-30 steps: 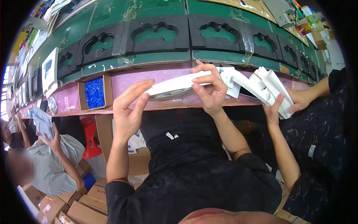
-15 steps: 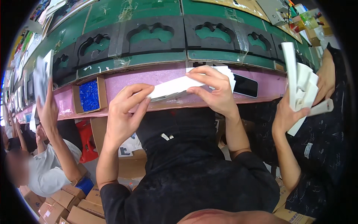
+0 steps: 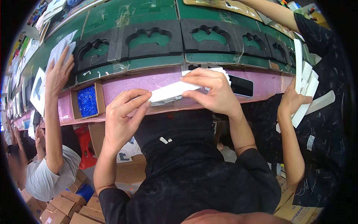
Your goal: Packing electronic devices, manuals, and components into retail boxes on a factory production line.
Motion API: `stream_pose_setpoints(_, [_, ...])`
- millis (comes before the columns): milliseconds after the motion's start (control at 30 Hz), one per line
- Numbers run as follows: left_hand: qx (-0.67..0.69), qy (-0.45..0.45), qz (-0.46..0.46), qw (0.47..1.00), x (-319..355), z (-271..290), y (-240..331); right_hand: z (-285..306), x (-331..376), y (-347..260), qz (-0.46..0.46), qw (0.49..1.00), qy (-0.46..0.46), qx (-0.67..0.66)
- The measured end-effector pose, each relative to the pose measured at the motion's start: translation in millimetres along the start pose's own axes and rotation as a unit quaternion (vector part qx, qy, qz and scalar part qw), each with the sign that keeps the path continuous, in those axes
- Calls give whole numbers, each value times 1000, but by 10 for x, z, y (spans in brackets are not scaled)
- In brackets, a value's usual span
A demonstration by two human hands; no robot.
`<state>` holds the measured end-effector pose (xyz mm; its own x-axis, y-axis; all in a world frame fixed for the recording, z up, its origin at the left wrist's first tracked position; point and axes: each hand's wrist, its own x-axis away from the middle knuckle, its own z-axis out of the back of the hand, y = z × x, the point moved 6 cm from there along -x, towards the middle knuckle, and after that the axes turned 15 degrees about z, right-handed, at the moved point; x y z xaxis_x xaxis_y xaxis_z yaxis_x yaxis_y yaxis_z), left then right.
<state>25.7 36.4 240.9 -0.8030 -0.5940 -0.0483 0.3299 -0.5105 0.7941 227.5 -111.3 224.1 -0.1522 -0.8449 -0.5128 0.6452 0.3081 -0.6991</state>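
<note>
The person's left hand (image 3: 126, 115) and right hand (image 3: 215, 92) pinch opposite ends of a folded white paper strip (image 3: 171, 92) between thumb and fingers. It is held over the pink surface (image 3: 128, 79), its long axis running left to right, right end slightly farther out; neither hand is nearer.

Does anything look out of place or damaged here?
Slightly untidy: crumpled clear tape and small white scraps litter the green bench near its front. The white piece between the left hand and right hand shows no clear damage.
</note>
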Motion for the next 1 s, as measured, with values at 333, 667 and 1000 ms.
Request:
stream_pose_setpoints(333, [0,14,23,1000,-71,48,-35,-90,-228,-210,88,979,-88,159])
stream_pose_setpoints(667, [0,19,31,999,-198,99,-91,-215,-285,-334,240,911,-112,316])
stream_pose_setpoints(1000, [8,21,29,999,-227,152,-152,-262,-319,-330,254,891,-118,357])
